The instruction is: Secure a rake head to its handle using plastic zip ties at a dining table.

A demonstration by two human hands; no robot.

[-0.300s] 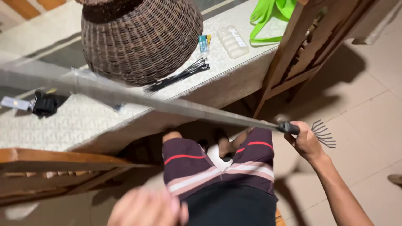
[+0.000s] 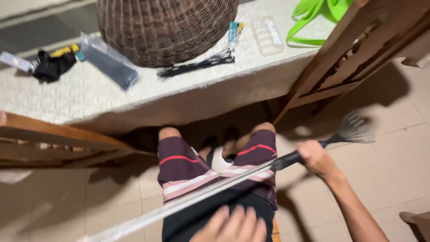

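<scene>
My right hand (image 2: 316, 157) grips the black neck of a long rake just behind its fan of metal tines (image 2: 354, 130), which hovers over the tiled floor at the right. The rake's silver shaft (image 2: 197, 195) runs down to the left across my striped shorts (image 2: 188, 172). My left hand (image 2: 235, 226) lies at the bottom edge, fingers spread, below the shaft and not clearly touching it. A white-clothed table (image 2: 134, 96) stands in front of my knees.
On the table are a brown wicker basket (image 2: 165, 27), a bundle of black cable ties (image 2: 197, 63), a dark plastic packet (image 2: 109, 62), a black glove (image 2: 51, 65), a clear tray (image 2: 266, 36) and a green bag (image 2: 313, 18). Wooden chairs flank me at the left (image 2: 58, 136) and the right (image 2: 340, 54).
The rake's shaft has swung down from over the table to lie across my lap. My left hand has shifted right along the bottom edge. The view has tilted slightly.
</scene>
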